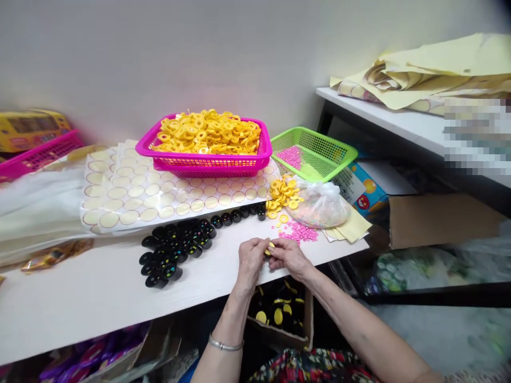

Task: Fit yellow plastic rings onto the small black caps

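Observation:
At the table's front edge, my left hand (252, 256) and my right hand (288, 256) meet, both closed on a small black piece with a yellow top (270, 249). Just beyond them lie pink beads (300, 232) and a small heap of yellow ring-shaped pieces (284, 192). To the left stand many black cups (171, 250), some with coloured bits inside, with a row of them running toward the yellow heap. Below the edge, a cardboard box (307, 324) holds black pieces with yellow tops.
A pink basket (211, 166) full of yellow pieces rests on sticker sheets (136, 202). Behind the beads are a clear plastic bag (325, 205) and a green basket (339, 165). Paper sheets (459, 61) lie on a shelf at right. An open cardboard box (439, 218) stands below it.

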The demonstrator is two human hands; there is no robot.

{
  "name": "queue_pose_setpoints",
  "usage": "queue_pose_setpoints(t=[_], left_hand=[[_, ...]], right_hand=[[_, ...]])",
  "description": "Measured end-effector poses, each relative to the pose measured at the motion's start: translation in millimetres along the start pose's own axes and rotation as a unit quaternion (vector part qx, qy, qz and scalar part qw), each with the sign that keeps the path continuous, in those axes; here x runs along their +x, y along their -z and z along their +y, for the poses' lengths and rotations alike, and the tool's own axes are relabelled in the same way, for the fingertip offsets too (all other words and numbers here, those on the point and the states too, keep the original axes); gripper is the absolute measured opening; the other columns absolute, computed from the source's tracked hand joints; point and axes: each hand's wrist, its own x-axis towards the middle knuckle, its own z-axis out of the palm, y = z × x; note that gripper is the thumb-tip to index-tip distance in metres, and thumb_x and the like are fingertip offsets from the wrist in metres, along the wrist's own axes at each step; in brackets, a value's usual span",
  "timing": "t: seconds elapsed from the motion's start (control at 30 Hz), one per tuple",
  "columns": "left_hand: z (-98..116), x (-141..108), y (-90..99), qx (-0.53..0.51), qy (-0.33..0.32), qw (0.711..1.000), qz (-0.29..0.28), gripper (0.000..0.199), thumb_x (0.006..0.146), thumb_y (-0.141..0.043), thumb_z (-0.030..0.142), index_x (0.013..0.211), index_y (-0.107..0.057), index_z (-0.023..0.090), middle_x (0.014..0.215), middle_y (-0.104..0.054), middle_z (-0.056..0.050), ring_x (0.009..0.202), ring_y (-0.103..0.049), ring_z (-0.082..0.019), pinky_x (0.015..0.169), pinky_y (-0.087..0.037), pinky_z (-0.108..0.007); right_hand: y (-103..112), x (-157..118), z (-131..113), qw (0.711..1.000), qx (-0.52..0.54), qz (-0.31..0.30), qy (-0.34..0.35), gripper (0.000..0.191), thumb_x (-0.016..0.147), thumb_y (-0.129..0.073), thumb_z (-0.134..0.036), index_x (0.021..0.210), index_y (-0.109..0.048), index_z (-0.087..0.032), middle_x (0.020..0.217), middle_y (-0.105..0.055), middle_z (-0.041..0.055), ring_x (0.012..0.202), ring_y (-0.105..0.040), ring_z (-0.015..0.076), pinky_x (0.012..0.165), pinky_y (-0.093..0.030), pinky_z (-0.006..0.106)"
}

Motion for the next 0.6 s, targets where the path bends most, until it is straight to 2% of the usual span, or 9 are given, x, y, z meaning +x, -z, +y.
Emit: queue_pose_setpoints(t=[0.13,0.27,0.37,0.47,0.53,0.6], left_hand=[[-2,2,-3.6,-0.018,-0.008,1.0,0.014,0.025,0.057,-0.069,0.034,0.05,-0.059,0.012,0.038,-0.046,0.004,0.037,-0.037,-0.006,0.039,-0.027,-0.019],[-6,2,-8.0,-0.004,-0.049,0.998,0.039,0.026,0.06,-0.069,0.036,0.053,-0.06,0.012,0.045,-0.05,0.003,0.044,-0.041,-0.007,0.043,-0.029,-0.019],[-6,-1,-5.4,-0.009,-0.045,0.999,0.004,0.03,0.064,-0.066,0.042,0.061,-0.063,0.011,0.046,-0.05,0.003,0.042,-0.04,-0.006,0.042,-0.028,-0.019],[-4,-5,3.9,-0.064,-0.005,0.997,-0.045,0.036,0.065,-0.063,0.046,0.071,-0.064,0.011,0.044,-0.048,0.003,0.039,-0.038,-0.006,0.04,-0.028,-0.019],[-3,-8,10.9,-0.096,0.014,0.994,-0.047,0.035,0.06,-0.067,0.039,0.079,-0.063,0.01,0.048,-0.051,0.003,0.04,-0.041,-0.007,0.04,-0.03,-0.019],[-3,-11,15.1,-0.095,0.01,0.994,-0.052,0.04,0.052,-0.071,0.026,0.088,-0.063,0.011,0.056,-0.056,0.002,0.042,-0.042,-0.006,0.042,-0.031,-0.019]], right_hand=[[-1,6,4,0.999,-0.033,0.041,0.011,0.034,0.059,-0.071,-0.039,0.076,-0.06,-0.012,0.052,-0.058,-0.0021,0.039,-0.052,0.0071,0.04,-0.047,0.02],[-2,10,7,0.996,-0.065,0.057,0.018,0.03,0.063,-0.067,-0.038,0.076,-0.058,-0.012,0.044,-0.053,-0.0047,0.034,-0.05,0.0075,0.036,-0.044,0.018],[-1,8,6,0.996,-0.061,0.054,0.027,0.03,0.064,-0.067,-0.038,0.077,-0.059,-0.012,0.049,-0.056,-0.0031,0.037,-0.051,0.0069,0.038,-0.045,0.018],[1,3,3,0.998,-0.036,0.043,0.029,0.033,0.064,-0.068,-0.041,0.077,-0.061,-0.012,0.054,-0.059,-0.0009,0.042,-0.053,0.0061,0.042,-0.047,0.017],[4,-1,1,0.999,-0.021,0.028,0.029,0.034,0.064,-0.068,-0.042,0.078,-0.062,-0.012,0.057,-0.06,-0.0002,0.044,-0.054,0.0059,0.044,-0.048,0.017],[9,-5,-1,1.0,-0.005,0.012,0.028,0.035,0.066,-0.067,-0.044,0.08,-0.062,-0.013,0.058,-0.06,0.0,0.046,-0.054,0.0063,0.046,-0.049,0.018]])
